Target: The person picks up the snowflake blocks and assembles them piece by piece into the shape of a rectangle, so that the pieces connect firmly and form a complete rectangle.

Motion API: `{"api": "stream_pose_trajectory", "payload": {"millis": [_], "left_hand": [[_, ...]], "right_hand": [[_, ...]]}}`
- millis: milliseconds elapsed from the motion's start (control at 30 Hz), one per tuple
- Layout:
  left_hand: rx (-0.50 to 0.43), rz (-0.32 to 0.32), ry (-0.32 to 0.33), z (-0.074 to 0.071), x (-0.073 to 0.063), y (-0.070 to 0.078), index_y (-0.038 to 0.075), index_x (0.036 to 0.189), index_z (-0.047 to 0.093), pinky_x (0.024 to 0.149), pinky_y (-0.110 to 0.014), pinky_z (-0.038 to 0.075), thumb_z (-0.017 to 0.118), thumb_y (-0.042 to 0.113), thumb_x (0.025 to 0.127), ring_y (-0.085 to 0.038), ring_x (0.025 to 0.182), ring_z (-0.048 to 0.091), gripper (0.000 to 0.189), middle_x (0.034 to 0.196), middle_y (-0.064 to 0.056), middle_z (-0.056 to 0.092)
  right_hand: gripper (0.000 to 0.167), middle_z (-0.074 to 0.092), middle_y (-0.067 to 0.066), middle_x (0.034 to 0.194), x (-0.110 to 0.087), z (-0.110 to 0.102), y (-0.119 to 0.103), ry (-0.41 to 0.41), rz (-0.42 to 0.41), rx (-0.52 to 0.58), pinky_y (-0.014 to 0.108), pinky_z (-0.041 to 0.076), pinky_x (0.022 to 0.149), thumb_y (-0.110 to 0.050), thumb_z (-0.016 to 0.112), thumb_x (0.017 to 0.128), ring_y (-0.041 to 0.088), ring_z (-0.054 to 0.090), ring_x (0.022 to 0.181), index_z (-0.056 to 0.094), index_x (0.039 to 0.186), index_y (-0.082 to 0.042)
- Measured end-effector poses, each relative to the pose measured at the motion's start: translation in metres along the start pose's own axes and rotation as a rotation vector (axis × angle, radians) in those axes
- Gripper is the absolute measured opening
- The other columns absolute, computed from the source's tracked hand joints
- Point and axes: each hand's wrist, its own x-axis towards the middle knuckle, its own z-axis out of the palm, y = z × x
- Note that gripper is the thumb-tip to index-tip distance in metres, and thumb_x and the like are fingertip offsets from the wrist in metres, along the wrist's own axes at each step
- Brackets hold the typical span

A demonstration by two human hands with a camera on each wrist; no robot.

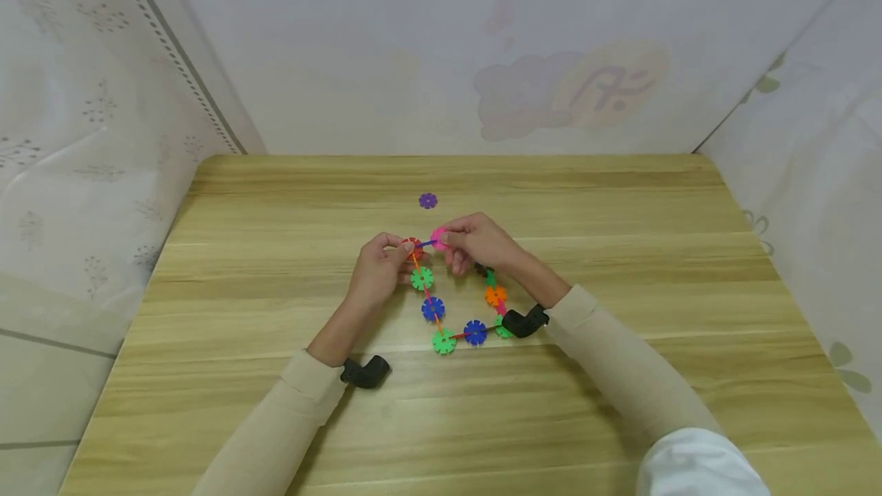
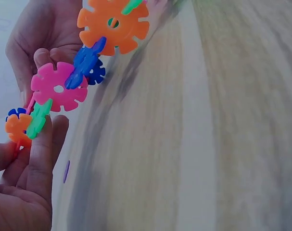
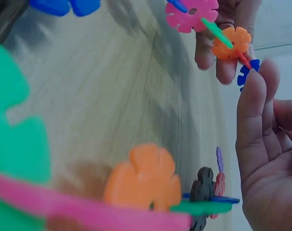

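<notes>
A chain of notched plastic flower discs loops across the table in the head view, with a green disc (image 1: 444,341) at its near corner. My left hand (image 1: 377,270) pinches the red disc (image 1: 412,244) at the chain's far left end. With thumb and fingers, my right hand (image 1: 480,242) holds a pink disc (image 1: 438,237). A blue disc (image 1: 426,243), seen edge-on, links those two. In the left wrist view, an orange disc (image 2: 102,24) stands nearest the camera. Past the right hand, a black disc (image 3: 201,192) belongs to the chain's other side, partly hidden in the head view.
A loose purple disc (image 1: 428,200) lies beyond both hands. Each wrist wears a black camera, the right one (image 1: 525,321) covering part of the chain's right side. The wooden table (image 1: 620,197) meets patterned cloth walls at the back and sides.
</notes>
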Motion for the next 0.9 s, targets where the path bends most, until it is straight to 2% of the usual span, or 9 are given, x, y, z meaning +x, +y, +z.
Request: {"api": "stream_pose_trajectory", "payload": {"millis": [267,500,900], "left_hand": [[-0.030,-0.013,-0.006,0.000,-0.001,-0.001,0.000,0.103,0.053,0.061,-0.028,0.058,0.055,0.013,0.100,-0.013,0.065,0.069,0.013,0.101,-0.023,0.071],[-0.068,-0.031,-0.012,-0.001,-0.001,-0.003,0.001,0.105,0.054,0.062,-0.029,0.059,0.056,0.012,0.099,-0.013,0.068,0.070,0.013,0.097,-0.020,0.073],[-0.051,-0.021,-0.015,-0.003,-0.003,-0.001,0.001,0.108,0.055,0.060,-0.028,0.058,0.056,0.016,0.099,-0.013,0.064,0.069,0.017,0.098,-0.025,0.071]], "right_hand": [[0.030,0.067,0.017,0.076,0.000,-0.003,-0.001,-0.021,0.006,-0.027,0.040,0.059,0.061,-0.015,0.049,0.102,0.020,0.064,0.056,0.062,0.128,-0.004],[0.033,0.065,0.016,0.070,0.003,-0.011,0.000,-0.028,-0.002,-0.033,0.038,0.058,0.056,-0.020,0.051,0.102,0.019,0.060,0.050,0.062,0.129,-0.005],[0.036,0.063,0.022,0.074,0.022,-0.031,-0.008,0.026,-0.042,-0.075,0.033,0.052,0.051,-0.022,0.051,0.102,0.018,0.058,0.049,0.060,0.132,-0.005]]}}
